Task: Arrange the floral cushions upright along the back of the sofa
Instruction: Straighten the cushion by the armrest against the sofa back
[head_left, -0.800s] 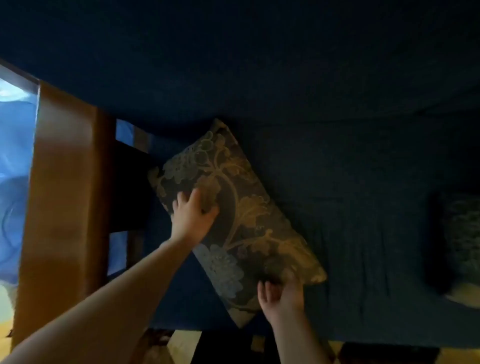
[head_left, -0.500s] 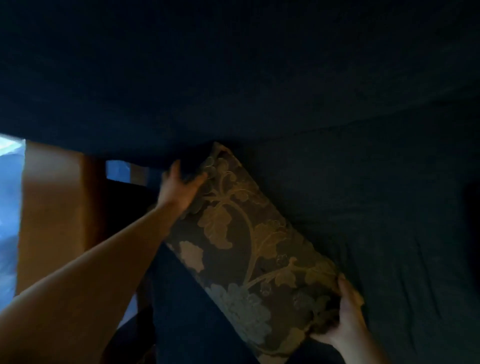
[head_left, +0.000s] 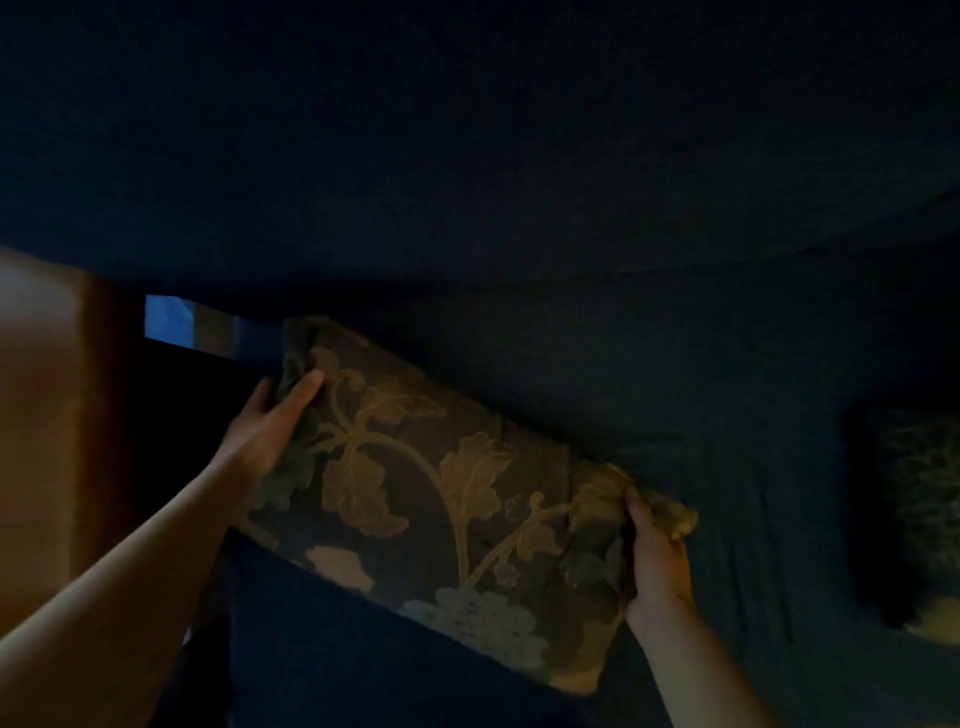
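- The floral cushion (head_left: 441, 499) is held over the left end of the sofa seat (head_left: 727, 415), tilted, its upper left corner close to the foot of the sofa back (head_left: 467, 156) and its lower right corner toward the seat's front edge
- The left hand (head_left: 265, 436) grasps the cushion's upper left edge, fingers (head_left: 301, 389) laid over the patterned face and the thumb behind
- The right hand (head_left: 657, 556) pinches the right-hand corner, fingers clenched into bunched fabric
- It looks soft and light: the cover puckers where the right hand grips, so it should bend and sag rather than hold its shape
- Two opposite edges seem the best hold; a single corner grip would likely let the body droop or twist
- The woven cover appears coarse enough not to slip, and nothing about it looks fragile
- The wooden armrest (head_left: 47, 426) bounds the left end of the seat, just beside the left hand, leaving little room on that side
- To the right the seat lies open up to a second floral cushion (head_left: 919, 499) near the right end, well apart
- The back rises broad and bare behind, giving a free surface to lean the cushion against
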